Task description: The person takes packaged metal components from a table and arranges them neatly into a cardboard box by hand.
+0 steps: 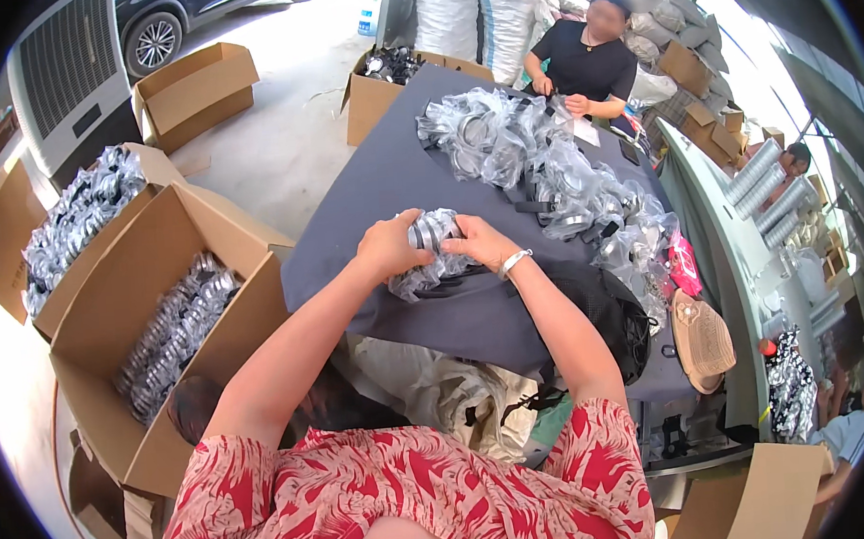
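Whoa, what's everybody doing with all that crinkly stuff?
The person's left hand and right hand hold a bundle of clear-wrapped pieces between them at the near edge of the grey-covered table. A big pile of bagged pieces lies farther across it. Someone in a black top works at the far end. On the left, an open cardboard box holds rows of wrapped pieces.

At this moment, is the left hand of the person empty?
No, the left hand and the right hand together hold a plastic-wrapped bundle at the grey-covered table.
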Available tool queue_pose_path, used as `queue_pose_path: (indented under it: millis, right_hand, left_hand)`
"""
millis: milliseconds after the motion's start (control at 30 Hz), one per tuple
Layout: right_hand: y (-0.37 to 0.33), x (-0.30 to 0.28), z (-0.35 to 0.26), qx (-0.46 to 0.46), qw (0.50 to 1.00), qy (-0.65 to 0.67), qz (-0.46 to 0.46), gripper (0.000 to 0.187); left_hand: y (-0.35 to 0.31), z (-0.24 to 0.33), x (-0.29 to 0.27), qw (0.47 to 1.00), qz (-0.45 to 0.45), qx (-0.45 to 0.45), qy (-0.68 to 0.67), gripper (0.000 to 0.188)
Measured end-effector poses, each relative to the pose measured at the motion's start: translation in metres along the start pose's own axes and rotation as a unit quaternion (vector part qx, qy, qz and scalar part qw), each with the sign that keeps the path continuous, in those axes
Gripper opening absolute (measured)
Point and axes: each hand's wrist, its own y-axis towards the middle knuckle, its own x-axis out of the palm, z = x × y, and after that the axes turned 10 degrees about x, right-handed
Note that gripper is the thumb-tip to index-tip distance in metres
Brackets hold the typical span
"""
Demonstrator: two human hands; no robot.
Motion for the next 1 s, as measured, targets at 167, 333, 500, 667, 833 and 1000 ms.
queue_pose_path:
  millis: [167,333,500,667,833,1000]
  right_hand:
    - [-0.008,0.021,-0.024,0.003,1.000,0.005,0.015,0.025]
    - [-0.006,0.030,-0.015,0.032,0.999,-0.005,0.027,0.025]
    - [-0.016,0.041,-0.028,0.042,0.999,0.032,0.000,0.030]
    - [-0.015,0.017,-0.036,0.092,0.992,-0.075,-0.049,0.033]
    - [-0.011,0.023,-0.027,0.042,0.998,0.023,-0.044,0.038]
    - [-0.018,0.045,-0.024,0.046,0.997,0.050,-0.035,0.035]
  left_hand:
    - [-0.004,-0.027,0.009,0.998,0.053,0.021,-0.042,0.076]
    - [-0.021,-0.023,0.000,0.996,0.054,0.018,-0.070,0.074]
    - [-0.015,-0.035,0.005,0.997,0.037,0.025,-0.067,0.080]
    - [-0.013,-0.027,-0.001,0.997,0.047,0.061,-0.024,0.077]
    - [-0.005,-0.036,0.006,0.992,0.090,0.087,-0.025,0.070]
    - [-0.028,-0.041,0.007,0.995,0.072,0.066,-0.034,0.073]
